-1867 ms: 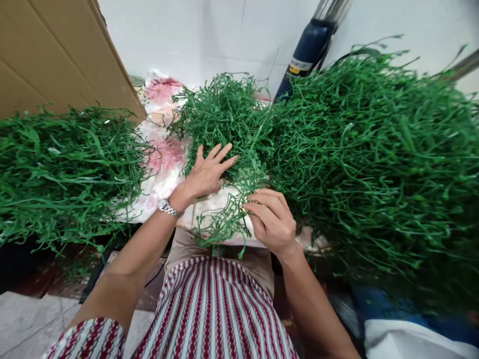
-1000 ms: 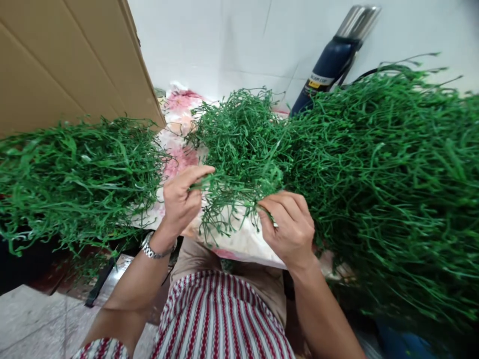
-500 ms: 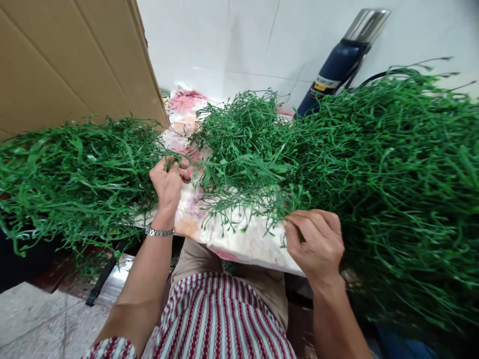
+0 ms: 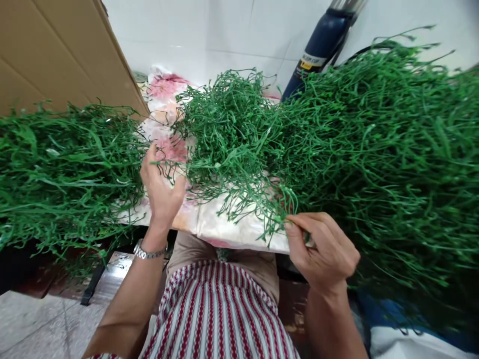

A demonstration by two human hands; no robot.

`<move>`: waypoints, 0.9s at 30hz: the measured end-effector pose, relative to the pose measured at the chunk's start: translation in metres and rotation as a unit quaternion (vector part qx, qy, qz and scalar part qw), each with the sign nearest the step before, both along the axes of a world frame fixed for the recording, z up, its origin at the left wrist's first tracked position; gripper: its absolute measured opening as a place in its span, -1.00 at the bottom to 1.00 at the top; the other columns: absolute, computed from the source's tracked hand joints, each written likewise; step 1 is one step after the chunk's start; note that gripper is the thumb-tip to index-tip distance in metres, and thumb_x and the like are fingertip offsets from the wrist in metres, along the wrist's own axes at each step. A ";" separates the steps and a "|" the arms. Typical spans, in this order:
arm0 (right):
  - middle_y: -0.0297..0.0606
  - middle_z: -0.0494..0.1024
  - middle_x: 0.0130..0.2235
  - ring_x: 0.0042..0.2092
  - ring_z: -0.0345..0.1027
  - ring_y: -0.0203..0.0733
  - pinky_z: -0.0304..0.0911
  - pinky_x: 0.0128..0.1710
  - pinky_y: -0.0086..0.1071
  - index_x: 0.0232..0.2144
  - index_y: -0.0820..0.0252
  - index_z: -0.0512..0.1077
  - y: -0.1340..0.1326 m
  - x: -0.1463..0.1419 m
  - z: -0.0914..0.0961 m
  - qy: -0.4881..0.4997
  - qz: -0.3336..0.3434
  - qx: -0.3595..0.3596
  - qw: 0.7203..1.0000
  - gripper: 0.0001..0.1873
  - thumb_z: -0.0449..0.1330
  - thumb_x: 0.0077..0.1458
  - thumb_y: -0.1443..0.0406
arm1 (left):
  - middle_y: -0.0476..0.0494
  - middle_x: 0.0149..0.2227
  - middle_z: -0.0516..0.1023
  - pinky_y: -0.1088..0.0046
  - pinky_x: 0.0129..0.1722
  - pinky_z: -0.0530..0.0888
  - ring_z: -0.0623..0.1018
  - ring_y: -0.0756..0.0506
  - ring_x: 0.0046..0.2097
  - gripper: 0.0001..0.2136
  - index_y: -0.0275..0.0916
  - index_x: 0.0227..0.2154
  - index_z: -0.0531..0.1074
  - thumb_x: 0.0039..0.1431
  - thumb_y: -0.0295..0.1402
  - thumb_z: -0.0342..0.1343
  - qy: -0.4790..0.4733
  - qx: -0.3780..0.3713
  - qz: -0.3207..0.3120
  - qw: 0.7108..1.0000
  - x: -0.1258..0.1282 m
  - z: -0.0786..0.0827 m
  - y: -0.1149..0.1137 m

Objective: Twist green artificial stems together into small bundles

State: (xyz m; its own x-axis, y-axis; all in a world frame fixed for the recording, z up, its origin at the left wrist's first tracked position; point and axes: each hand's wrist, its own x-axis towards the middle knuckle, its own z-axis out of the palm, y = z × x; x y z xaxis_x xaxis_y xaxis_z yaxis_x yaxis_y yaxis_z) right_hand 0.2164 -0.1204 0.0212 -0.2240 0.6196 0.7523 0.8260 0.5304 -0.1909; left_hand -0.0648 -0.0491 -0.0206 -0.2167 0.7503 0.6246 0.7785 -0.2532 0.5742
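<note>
My left hand (image 4: 161, 189) is open, thumb and fingers spread around the thin stem ends of a green sprig, beside the left heap of green plastic-looking stems (image 4: 67, 169). Between thumb and forefinger, my right hand (image 4: 322, 249) pinches the tip of a thin green artificial plant sprig (image 4: 258, 204). That sprig stretches leftward over the cloth in front of the middle heap of stems (image 4: 232, 119). Where it ends among the other stems is hard to make out. The large right heap (image 4: 389, 164) lies just beyond my right hand.
A floral table cover (image 4: 232, 229) lies under the greenery. A cardboard sheet (image 4: 67, 55) stands at the back left, and a dark blue vacuum flask (image 4: 318, 45) leans by the tiled wall (image 4: 232, 30). White material (image 4: 407, 344) shows at the lower right.
My left hand has opened from a closed grip on stems, fingers now spread. My right hand still pinches the sprig and sits slightly lower. The whole view has shifted a little.
</note>
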 end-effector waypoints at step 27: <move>-0.30 0.46 -0.47 -0.45 0.35 -0.28 0.30 -0.49 -0.37 -0.38 0.21 0.45 -0.051 0.011 0.024 0.147 0.105 -0.027 0.983 -0.76 0.18 -0.13 0.56 | -0.09 0.20 0.26 -0.13 0.21 -0.23 0.13 -0.19 0.26 -0.62 -0.09 0.07 0.24 0.18 -0.22 0.01 0.240 -0.043 -0.239 0.940 0.050 -0.006 0.057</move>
State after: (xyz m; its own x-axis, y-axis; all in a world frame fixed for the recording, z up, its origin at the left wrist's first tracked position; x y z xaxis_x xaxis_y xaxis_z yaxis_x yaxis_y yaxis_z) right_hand 0.2271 -0.1714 0.0454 -0.1284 0.6231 0.7715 0.6037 0.6663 -0.4377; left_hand -0.0150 0.0074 -0.0262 0.4498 0.7423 0.4967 0.7616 -0.6093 0.2207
